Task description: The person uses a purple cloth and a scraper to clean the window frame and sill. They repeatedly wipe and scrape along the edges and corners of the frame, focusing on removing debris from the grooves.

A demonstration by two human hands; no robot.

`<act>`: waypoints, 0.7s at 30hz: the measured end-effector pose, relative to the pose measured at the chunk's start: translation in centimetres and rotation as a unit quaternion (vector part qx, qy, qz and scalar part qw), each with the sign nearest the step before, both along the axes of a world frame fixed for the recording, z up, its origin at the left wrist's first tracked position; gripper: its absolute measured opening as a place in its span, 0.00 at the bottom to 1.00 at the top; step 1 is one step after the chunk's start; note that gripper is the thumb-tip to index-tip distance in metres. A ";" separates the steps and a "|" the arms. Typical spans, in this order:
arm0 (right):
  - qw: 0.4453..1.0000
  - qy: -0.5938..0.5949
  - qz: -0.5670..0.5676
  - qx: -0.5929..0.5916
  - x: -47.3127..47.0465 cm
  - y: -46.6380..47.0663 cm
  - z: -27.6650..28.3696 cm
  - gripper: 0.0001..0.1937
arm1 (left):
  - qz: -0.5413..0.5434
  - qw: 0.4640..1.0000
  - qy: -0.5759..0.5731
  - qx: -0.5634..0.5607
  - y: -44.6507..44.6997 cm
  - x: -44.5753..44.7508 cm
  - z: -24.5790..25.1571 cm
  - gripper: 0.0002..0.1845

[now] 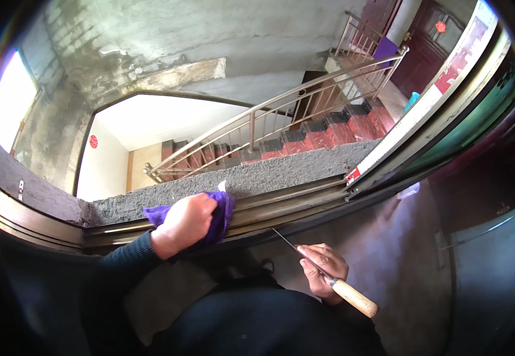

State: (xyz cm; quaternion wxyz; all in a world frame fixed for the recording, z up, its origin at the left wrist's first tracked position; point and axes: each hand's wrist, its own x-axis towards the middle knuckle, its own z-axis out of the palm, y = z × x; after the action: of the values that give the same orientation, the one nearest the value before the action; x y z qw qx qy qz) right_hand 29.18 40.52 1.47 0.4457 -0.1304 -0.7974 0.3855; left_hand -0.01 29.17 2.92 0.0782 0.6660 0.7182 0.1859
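My left hand (189, 222) is closed on a purple cloth (220, 218) and presses it against a metal sliding-window track (279, 203). Some of the cloth sticks out on both sides of the fist. Lower and to the right, my right hand (326, 269) grips the thin dark shaft of a pointed tool with a pale wooden handle (354, 297), perhaps an awl or screwdriver. Its tip points up and left, close to the front edge of the track. The handle extends below the palm.
A rough cement ledge (302, 167) runs behind the track. At the right stands a sliding window frame (422, 104). Beyond the opening, a metal stair railing (252, 129) rises beside red and black steps (315, 137). A small white scrap (222, 185) lies on the ledge near the cloth.
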 end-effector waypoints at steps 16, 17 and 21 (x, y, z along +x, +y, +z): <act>0.993 0.107 0.041 -0.007 1.7 6.7 -0.7 0.13 | -0.077 0.996 -0.040 -0.025 15.4 7.6 -0.3 0.07; 0.994 0.102 0.033 -0.005 2.3 6.9 -0.7 0.13 | -0.085 0.995 -0.031 -0.030 16.5 8.2 -0.4 0.07; 0.996 0.083 -0.007 -0.011 4.9 7.7 -0.4 0.14 | -0.107 0.994 -0.008 -0.022 22.0 11.4 -1.1 0.07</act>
State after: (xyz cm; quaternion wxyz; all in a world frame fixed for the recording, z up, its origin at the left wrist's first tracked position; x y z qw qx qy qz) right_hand 34.06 48.18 1.06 0.5116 -0.1087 -0.7525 0.4003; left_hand 11.42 51.17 1.79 0.1180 0.7354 0.6463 0.1658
